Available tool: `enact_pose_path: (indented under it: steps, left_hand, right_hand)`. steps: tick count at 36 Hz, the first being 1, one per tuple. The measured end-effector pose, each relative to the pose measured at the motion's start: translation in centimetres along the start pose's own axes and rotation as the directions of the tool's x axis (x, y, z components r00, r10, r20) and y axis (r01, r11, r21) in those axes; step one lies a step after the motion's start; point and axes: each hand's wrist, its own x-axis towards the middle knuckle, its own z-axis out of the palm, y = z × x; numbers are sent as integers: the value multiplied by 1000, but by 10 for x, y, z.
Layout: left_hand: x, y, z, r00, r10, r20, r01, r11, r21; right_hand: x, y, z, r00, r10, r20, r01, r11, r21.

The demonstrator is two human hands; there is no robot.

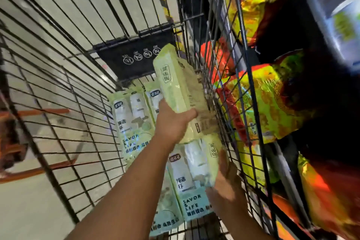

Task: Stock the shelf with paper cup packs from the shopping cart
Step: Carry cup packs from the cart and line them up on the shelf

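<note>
Left hand [175, 122] fingers wrap upper cup pack [171, 80] mid-frame, right hand [228, 183] fingers clasp lower cup pack [192, 169] lower right, apparently lifting both from cart [58, 84].

The left hand [175, 122] is gripping a green paper cup pack [173, 76] by its lower end, up inside the cart [116, 58]. Just below it, the blurred right hand [228, 179] is touching a second pack [192, 169], perhaps clasping it. Beside the left hand, more packs [128, 119] are lying.
</note>
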Motion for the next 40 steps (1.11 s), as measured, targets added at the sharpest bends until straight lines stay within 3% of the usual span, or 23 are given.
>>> enact_pose_path:
  steps: [3, 7, 10, 14, 20, 25, 31, 40]
  left_hand:
    - [-24, 3, -31, 999, 3, -40, -2, 1000, 21]
    - [-62, 3, -71, 997, 31, -69, -24, 995, 101]
    - [-91, -4, -93, 994, 55, -95, -38, 985, 166]
    - [-138, -10, -121, 993, 112, -21, -106, 974, 199]
    - [-209, -17, -165, 976, 176, 130, -196, 967, 164]
    - [-259, -22, -194, 940, 261, 220, -289, 951, 108]
    - [-309, -15, -222, 834, 416, 362, -478, 873, 100]
    - [-387, 24, -222, 625, 555, 549, -708, 699, 99]
  right_hand:
    - [-4, -11, -23, 1000, 0, -12, -2, 992, -126]
    - [-20, -38, -45, 999, 42, 23, -38, 984, -171]
    - [-40, -50, -64, 1000, 11, 21, -10, 999, -54]
    - [-84, -70, -92, 994, -102, -34, 106, 987, 121]
    - [-175, -115, -119, 957, -187, -224, 280, 800, 531]
    - [-252, -155, -121, 915, -154, -374, 374, 675, 636]
    - [-326, -161, -117, 859, -144, -491, 467, 613, 637]
    - [-421, -148, -117, 707, 62, -705, 556, 568, 607]
